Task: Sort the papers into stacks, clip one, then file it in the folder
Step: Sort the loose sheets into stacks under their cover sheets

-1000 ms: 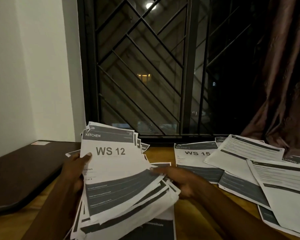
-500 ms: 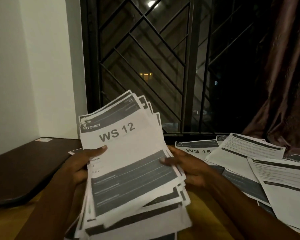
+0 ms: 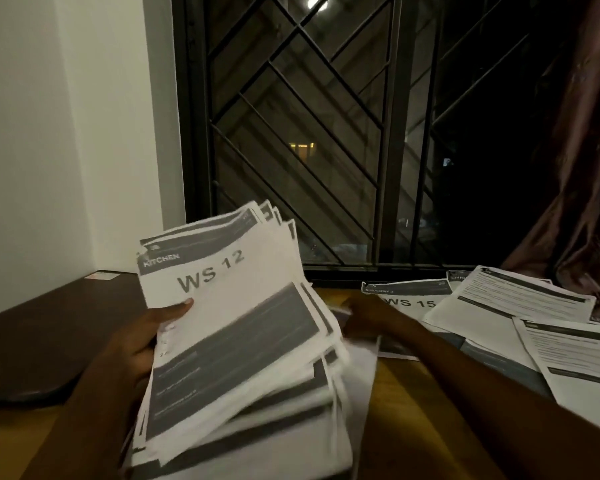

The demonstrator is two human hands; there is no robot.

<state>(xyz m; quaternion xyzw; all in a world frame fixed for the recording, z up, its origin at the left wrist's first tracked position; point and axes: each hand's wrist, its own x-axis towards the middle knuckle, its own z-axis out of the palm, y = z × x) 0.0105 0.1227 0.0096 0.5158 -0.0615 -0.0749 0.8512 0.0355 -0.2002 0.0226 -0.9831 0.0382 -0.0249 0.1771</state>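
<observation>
The table [image 3: 406,403] shows bare wood only in a strip between the bundle [image 3: 236,341] and the sheets [image 3: 520,327] spread at right; a dark folder [image 3: 49,337] fills the left side. The top page reads "KITCHEN" and "WS 12"; a flat sheet [image 3: 407,299] reads "WS 15". The left hand [image 3: 142,337] clamps the bundle's left edge (thumb on top). The right hand [image 3: 371,317] is past its right edge; its grip cannot be told.

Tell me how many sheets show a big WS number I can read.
2. WS 12 sheet tops the bundle in the left hand. WS 15 sheet lies on the table just beyond the right hand. Others may be hidden underneath.
</observation>
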